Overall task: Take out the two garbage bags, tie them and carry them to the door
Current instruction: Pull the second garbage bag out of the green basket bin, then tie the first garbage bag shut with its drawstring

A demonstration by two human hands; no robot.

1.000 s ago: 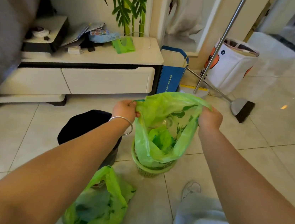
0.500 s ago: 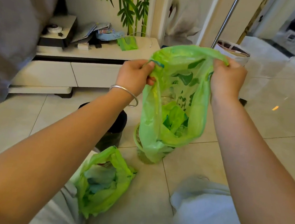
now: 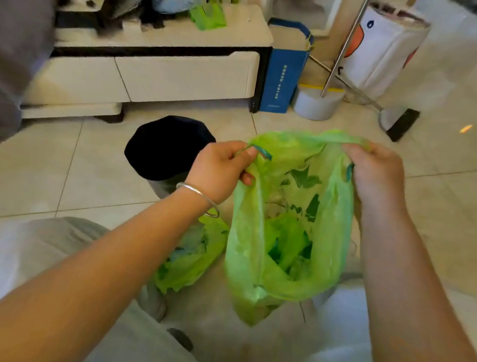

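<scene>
A green garbage bag (image 3: 287,235) with leafy rubbish inside hangs in the air between my hands, its mouth spread wide. My left hand (image 3: 220,169) pinches the bag's left rim by its teal drawstring. My right hand (image 3: 376,176) grips the right rim. A second green garbage bag (image 3: 189,253) lies on the floor below my left wrist, partly hidden by my arm and the held bag. The small green bin is hidden behind the held bag.
A bin with a black liner (image 3: 166,148) stands on the tiled floor behind my left hand. Further back are a low white cabinet (image 3: 154,74), a blue paper bag (image 3: 283,75), a pole on a round base (image 3: 319,100), a broom (image 3: 397,122) and a white bag (image 3: 379,50).
The held bag has come up out of the small green bin and now hangs free, closer to my body. My view has dipped downwards.
</scene>
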